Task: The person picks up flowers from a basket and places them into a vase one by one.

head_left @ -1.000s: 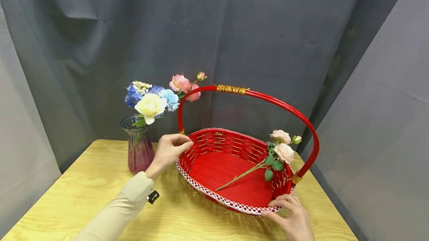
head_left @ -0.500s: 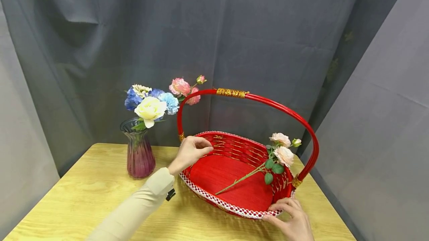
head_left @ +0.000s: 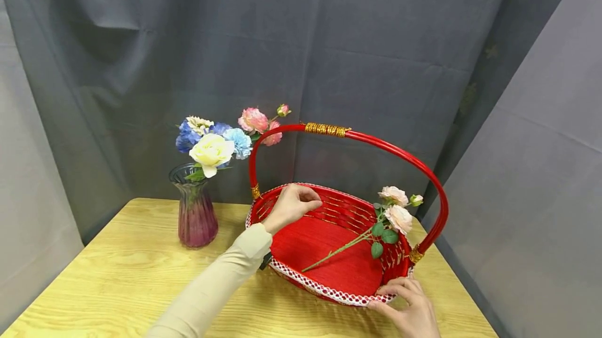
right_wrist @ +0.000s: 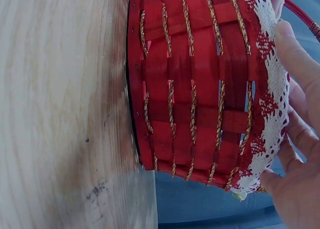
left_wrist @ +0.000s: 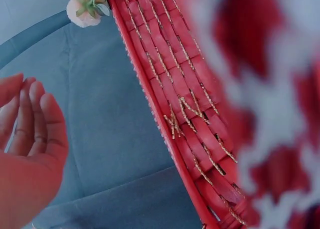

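Note:
A red woven basket with white lace trim and a tall arched handle stands on the wooden table. My right hand grips its near right rim, thumb outside and fingers over the lace in the right wrist view. Above the basket's left part hovers my left hand, holding nothing. Its fingers curve loosely beside the woven far wall in the left wrist view. One stem of pale pink roses lies inside, blooms against the right wall and the bare stem end toward the near middle.
Left of the basket stands a purple-tinted ribbed glass vase with blue, cream and pink flowers. Its pink blooms overlap the basket handle in the head view. A grey curtain hangs behind the table.
My left hand has moved right, from the basket's left rim to over its inside. The right hand, the basket and the flowers have stayed put.

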Tool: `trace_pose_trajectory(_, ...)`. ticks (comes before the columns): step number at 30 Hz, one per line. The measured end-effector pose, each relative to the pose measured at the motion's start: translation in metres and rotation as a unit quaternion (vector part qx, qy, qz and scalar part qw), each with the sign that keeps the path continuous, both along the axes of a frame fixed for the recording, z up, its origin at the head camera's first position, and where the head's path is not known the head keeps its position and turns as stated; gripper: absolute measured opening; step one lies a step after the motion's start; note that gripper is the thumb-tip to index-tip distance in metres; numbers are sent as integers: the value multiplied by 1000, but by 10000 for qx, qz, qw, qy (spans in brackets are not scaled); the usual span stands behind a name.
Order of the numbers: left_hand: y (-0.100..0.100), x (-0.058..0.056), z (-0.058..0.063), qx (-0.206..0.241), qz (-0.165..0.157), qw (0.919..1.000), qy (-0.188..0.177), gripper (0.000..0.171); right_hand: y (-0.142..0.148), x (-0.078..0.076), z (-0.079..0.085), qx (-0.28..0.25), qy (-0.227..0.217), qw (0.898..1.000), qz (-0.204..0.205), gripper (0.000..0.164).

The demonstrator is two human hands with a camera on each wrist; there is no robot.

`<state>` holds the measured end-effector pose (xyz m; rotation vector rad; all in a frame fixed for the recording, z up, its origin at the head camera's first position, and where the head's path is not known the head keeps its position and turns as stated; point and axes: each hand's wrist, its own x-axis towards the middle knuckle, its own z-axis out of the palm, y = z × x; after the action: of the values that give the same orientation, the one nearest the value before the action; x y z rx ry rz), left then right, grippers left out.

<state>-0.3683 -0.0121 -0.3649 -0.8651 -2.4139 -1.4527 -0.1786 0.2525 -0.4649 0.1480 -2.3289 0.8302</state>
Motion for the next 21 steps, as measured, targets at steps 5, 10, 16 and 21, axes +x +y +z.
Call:
trace_pose_trajectory(5, 6, -2, 4, -16, -120, 9998, -141, 5, -1, -1, -2, -35, 121, 9999, 70, 35)
trace_pose_trajectory(10, 13, -5, 10, 260, -221, 9978, -571, 5, 1, -1, -2, -29, 153, 9998, 87, 36)
trace_pose_trajectory(16, 35, -14, 12, 745, -643, 9896, -1045, 11, 3, 1, -2, -27, 196, 9998, 75, 37)
trace_pose_trajectory(21, 54, -22, 8, 859, -724, 9831, -1445, 11, 4, 0, -3, 12, 226, 9997, 101, 36)
